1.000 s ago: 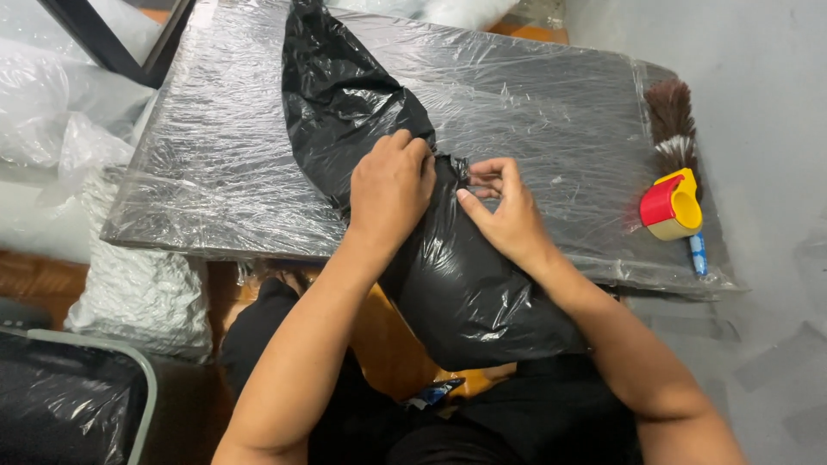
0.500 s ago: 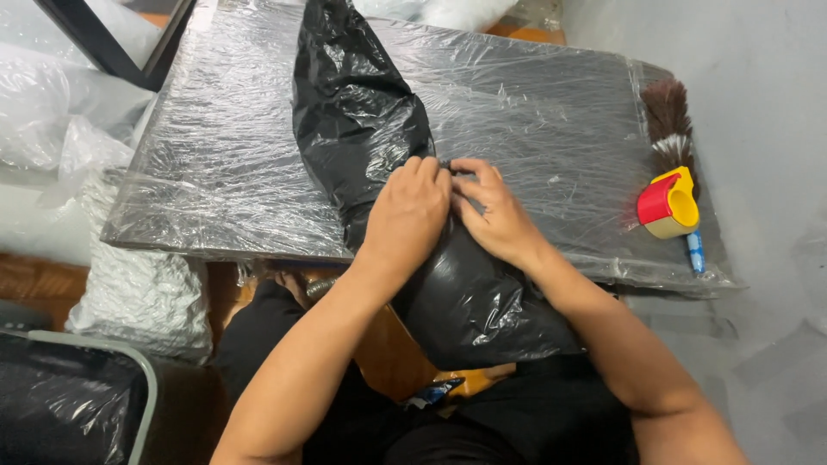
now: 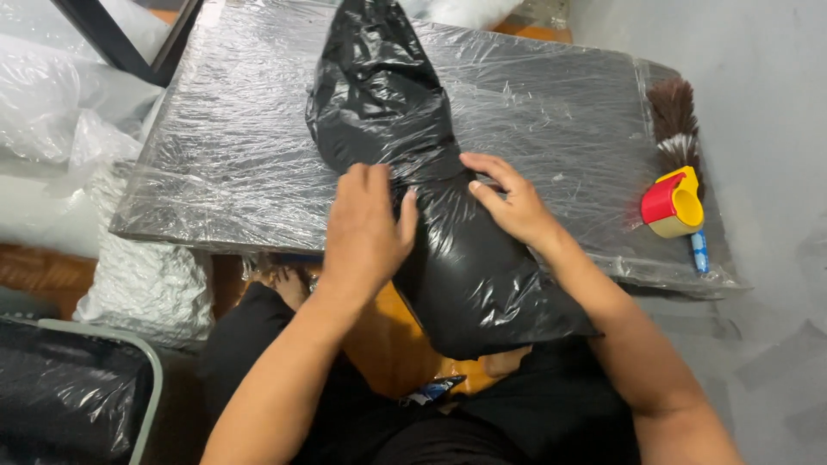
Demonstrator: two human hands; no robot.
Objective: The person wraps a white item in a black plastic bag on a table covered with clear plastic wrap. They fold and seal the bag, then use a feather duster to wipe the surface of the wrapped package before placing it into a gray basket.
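Across film-wrapped table edge & lap, black plastic-wrapped bundle is lying; left hand & right hand pressing flat, fingers unclenched. Prob soft, slippery; gripping mid-section w/ both hands seems safest.

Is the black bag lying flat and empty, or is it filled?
Filled. The black bag bulges, rounded and taut, under the left hand and right hand. What is inside cannot be seen.

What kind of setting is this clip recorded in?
Probably a small packing workspace, possibly in a home. A low table wrapped in clear film bears a long black plastic-wrapped bundle under both hands, a red and yellow tape dispenser sits at its right edge, and clear plastic bags are heaped on the left.
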